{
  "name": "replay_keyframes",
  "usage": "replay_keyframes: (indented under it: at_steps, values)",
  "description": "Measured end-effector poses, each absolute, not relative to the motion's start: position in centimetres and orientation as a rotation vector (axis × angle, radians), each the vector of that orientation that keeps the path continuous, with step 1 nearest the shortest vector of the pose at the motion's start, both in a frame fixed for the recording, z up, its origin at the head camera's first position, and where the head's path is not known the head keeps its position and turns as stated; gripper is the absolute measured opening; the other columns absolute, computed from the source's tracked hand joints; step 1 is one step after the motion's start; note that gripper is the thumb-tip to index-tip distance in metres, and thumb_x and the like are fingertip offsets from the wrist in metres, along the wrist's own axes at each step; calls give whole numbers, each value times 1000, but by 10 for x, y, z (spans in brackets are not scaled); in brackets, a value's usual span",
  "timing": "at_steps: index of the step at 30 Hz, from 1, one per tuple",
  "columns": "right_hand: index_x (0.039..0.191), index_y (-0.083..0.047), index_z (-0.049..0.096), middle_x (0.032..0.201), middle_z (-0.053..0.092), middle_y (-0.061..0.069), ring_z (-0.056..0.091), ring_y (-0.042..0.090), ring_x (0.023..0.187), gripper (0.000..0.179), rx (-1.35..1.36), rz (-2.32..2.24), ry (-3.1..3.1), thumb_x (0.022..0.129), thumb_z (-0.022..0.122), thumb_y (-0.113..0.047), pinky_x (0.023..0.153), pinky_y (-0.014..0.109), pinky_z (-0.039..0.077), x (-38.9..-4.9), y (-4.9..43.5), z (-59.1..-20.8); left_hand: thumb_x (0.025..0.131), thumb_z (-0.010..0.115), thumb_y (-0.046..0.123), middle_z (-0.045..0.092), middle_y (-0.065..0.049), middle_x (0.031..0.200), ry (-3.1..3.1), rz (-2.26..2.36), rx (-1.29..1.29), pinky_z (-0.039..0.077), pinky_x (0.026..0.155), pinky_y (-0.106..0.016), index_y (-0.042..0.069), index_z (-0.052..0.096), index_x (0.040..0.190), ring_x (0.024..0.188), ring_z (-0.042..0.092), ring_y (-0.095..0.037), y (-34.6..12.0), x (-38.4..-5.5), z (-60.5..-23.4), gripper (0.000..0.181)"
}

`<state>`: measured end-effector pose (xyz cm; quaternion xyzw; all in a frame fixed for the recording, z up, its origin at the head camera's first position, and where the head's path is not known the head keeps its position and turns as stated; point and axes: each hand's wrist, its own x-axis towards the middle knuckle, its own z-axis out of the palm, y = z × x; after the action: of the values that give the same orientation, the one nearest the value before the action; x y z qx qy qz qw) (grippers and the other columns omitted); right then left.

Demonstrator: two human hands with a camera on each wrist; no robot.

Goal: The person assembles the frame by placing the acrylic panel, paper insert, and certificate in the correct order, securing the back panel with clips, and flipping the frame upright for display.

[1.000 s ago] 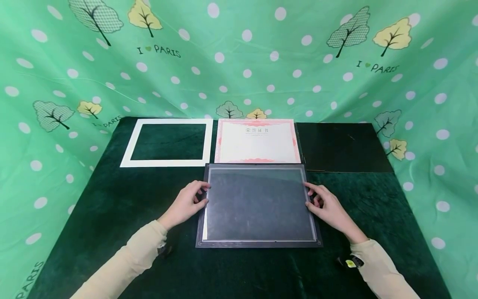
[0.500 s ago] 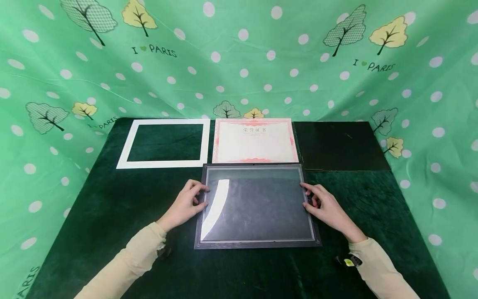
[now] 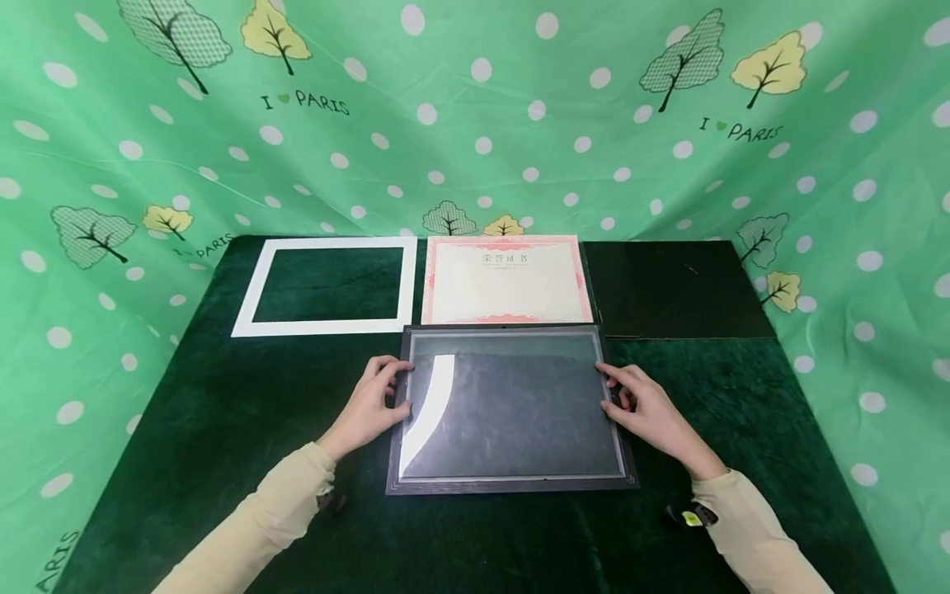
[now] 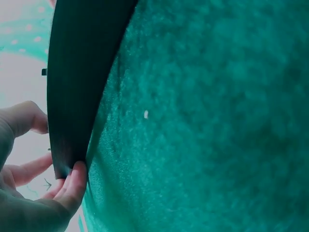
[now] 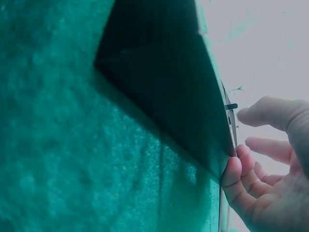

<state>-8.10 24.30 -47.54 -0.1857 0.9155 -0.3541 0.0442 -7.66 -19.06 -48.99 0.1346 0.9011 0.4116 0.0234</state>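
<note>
A dark picture frame (image 3: 512, 485) lies on the dark green cloth in front of the person, a clear sheet (image 3: 519, 412) inside its border with a bright curved reflection at the left. At the frame's left side, the left hand (image 3: 371, 406) has thumb and index fingertips on the border at the sheet's edge; the left wrist view shows other fingers curled against the outer wall (image 4: 79, 87). The right hand (image 3: 644, 411) mirrors this on the right side, with fingers bent against the outer wall (image 5: 174, 96) in the right wrist view. Small dark tabs (image 5: 231, 106) project from the frame.
Behind the frame stand in a row a white mat border (image 3: 334, 327) at left, a pink-edged certificate (image 3: 512, 293) in the middle and a black board (image 3: 683, 289) at right. A green dotted curtain (image 3: 475, 124) surrounds the table.
A bright reflection has appeared on the left part of the clear sheet. The left fingertips have shifted slightly outward along the frame's edge; the right hand is nearly still. The head view has shifted slightly.
</note>
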Motion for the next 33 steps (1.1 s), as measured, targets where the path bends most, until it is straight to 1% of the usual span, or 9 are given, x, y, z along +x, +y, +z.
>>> replay_keyframes:
  at_steps: [5,10,15,25,30,33]
  values:
    - [137,0,51,100,51,8,44,12,68,53,-559,-1067,2791,88,70,-5,55,26,38,-81,244,-475,79,75,-1,41,-22,128,2803,1241,443,53,80,-45,-2,53,132,93,58,-31,-190,-80,-490,57]
    - [138,0,51,97,48,7,43,13,67,54,-558,-1026,2782,88,69,-6,55,26,39,-82,244,-473,79,76,1,39,-23,129,2816,1168,490,53,80,-43,-3,52,136,96,58,-32,-190,-81,-488,62]
    - [137,1,51,94,48,6,43,13,66,53,-603,-1011,2786,88,70,-7,54,26,39,-82,245,-472,79,75,4,39,-22,129,2842,1086,509,54,79,-41,-3,55,133,96,58,-30,-189,-82,-486,58]
    - [137,-1,52,97,50,6,45,14,68,53,-616,-979,2766,88,70,-9,58,26,43,-84,246,-470,80,75,6,38,-21,129,2850,1064,533,54,81,-42,-1,56,130,99,58,-31,-190,-82,-485,54]
    - [137,-1,50,96,51,6,46,13,68,54,-614,-1051,2728,88,70,-6,57,26,41,-85,249,-472,80,74,7,39,-19,126,2853,1051,558,54,75,-37,1,54,131,91,55,-26,-192,-86,-486,55]
    - [137,0,48,96,50,7,49,12,69,53,-608,-1161,2682,88,69,-3,59,25,44,-86,250,-473,80,74,7,39,-19,125,2843,1039,554,52,70,-33,2,53,131,87,51,-23,-193,-88,-486,56]
